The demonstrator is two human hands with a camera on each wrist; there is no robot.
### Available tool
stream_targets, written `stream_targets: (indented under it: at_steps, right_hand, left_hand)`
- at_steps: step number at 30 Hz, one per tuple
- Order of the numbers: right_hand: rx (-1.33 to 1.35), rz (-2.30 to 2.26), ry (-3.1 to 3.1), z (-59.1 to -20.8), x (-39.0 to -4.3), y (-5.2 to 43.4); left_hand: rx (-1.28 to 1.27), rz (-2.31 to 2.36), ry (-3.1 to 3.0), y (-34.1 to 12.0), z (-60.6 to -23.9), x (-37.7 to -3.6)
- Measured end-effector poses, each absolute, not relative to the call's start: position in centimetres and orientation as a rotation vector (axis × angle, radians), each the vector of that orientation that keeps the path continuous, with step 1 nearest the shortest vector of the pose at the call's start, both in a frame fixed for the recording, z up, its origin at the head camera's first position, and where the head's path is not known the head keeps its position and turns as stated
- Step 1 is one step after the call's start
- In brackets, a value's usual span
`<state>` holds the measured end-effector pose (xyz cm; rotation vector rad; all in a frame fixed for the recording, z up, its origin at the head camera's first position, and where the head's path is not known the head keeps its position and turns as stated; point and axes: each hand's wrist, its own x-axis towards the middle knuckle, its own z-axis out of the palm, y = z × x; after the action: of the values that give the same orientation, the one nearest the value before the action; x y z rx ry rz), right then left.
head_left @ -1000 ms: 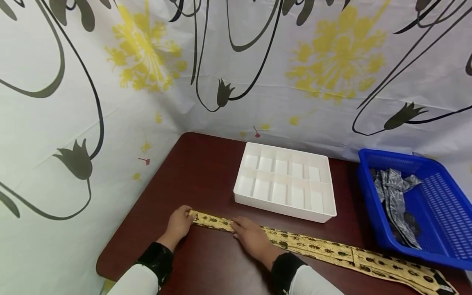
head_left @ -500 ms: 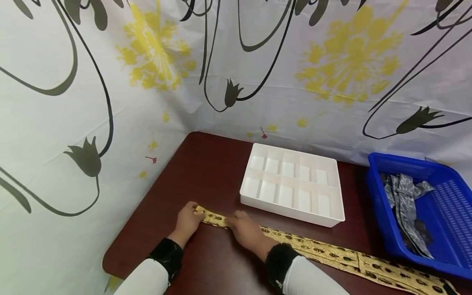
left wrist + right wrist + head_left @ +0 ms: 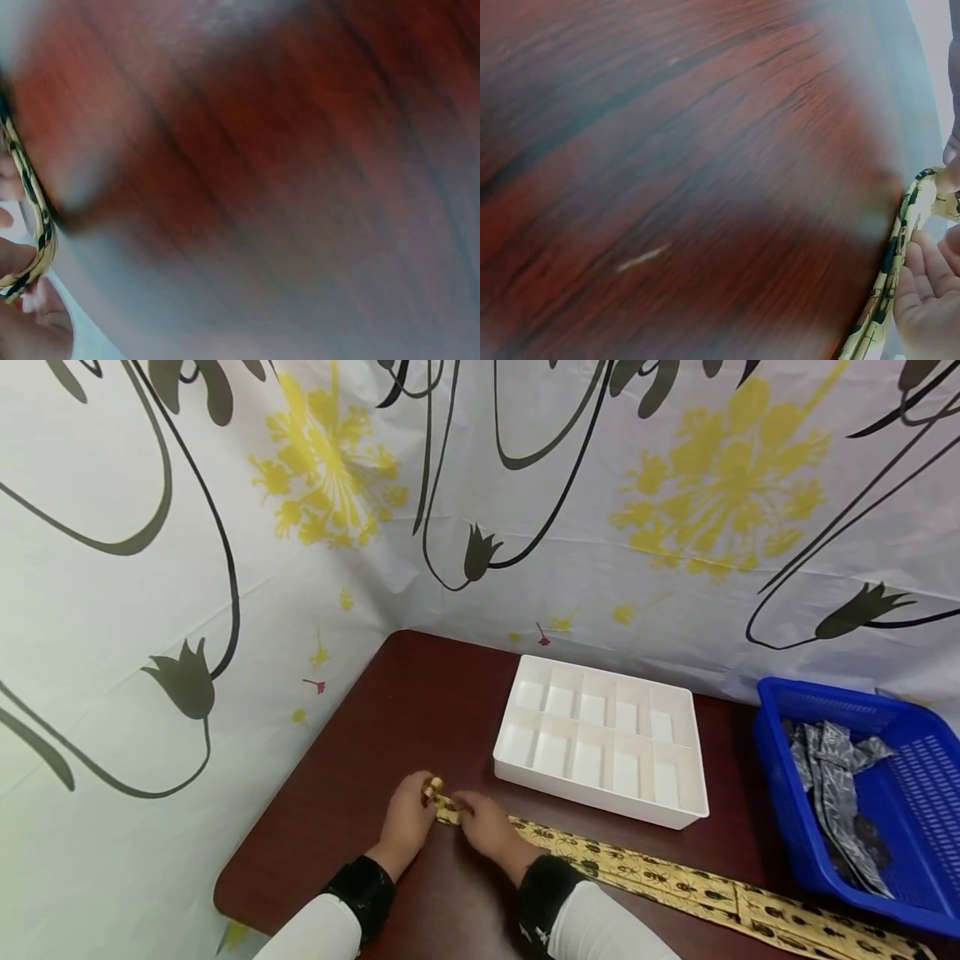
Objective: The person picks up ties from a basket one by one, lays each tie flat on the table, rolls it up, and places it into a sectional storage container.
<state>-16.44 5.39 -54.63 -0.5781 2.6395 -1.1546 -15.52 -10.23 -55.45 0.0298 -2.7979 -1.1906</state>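
Observation:
A long yellow necktie (image 3: pixel 645 877) with a black beetle print lies along the near edge of the dark red table (image 3: pixel 390 710). Its narrow end (image 3: pixel 435 792) is curled up off the wood. My left hand (image 3: pixel 411 806) pinches that end, and my right hand (image 3: pixel 480 828) pinches the tie just beside it, the two hands almost touching. The left wrist view shows the tie's edge (image 3: pixel 34 217) bent in a loop by my fingers. In the right wrist view the same curl (image 3: pixel 904 232) stands beside my fingertips.
A white tray (image 3: pixel 701 793) with several empty compartments sits behind the tie. A blue plastic basket (image 3: pixel 915 860) at the right holds a grey patterned tie (image 3: pixel 832 777). A flowered curtain (image 3: pixel 225 568) closes off the left and back.
My hands have drawn together toward the tie's narrow end, which has risen off the table into a small curl. The head camera has shifted slightly left.

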Motion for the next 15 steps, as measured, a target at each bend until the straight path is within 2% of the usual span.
stream_targets:
  at_steps: [7,15]
  right_hand:
    - [-0.213,-1.374,2.477,-54.2,-16.7,5.1]
    - [-0.223,-1.402,2.548,-54.3,-16.8,5.3]
  left_hand:
    - [-0.211,-0.953,-2.88,-9.2,-55.0,-15.0]
    - [-0.355,-0.901,-2.86,-8.5,-55.4,-14.8]
